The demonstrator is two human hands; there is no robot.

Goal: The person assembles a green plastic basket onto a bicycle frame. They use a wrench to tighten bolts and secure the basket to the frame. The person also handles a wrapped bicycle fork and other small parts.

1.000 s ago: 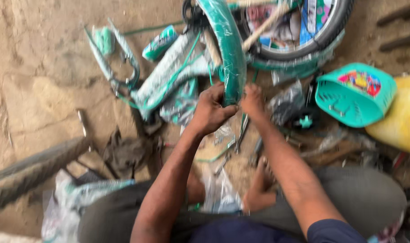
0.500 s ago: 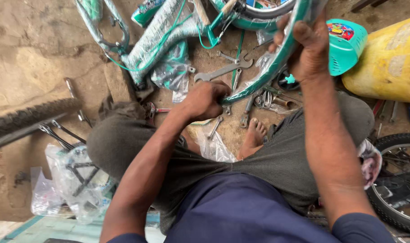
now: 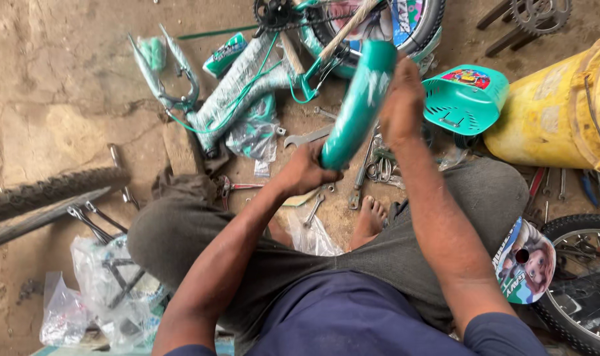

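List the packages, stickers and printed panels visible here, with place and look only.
Basket sticker: on the teal basket's top, upper right; multicoloured cartoon picture.
Round printed disc: lower right, beside the knee; cartoon figures, teal edge.
Clear plastic bags: lower left on the ground; transparent, holding dark metal parts.
Wrapped bicycle frame: top centre; teal under clear film.

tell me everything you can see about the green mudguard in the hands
The mudguard is a curved teal-green strip, glossy like painted metal or plastic, with pale scuffs or glare near its upper end. It is held off the ground, slanting up and to the right. The left hand grips its lower end; the right hand clasps its upper part. Nothing else visibly touches it.
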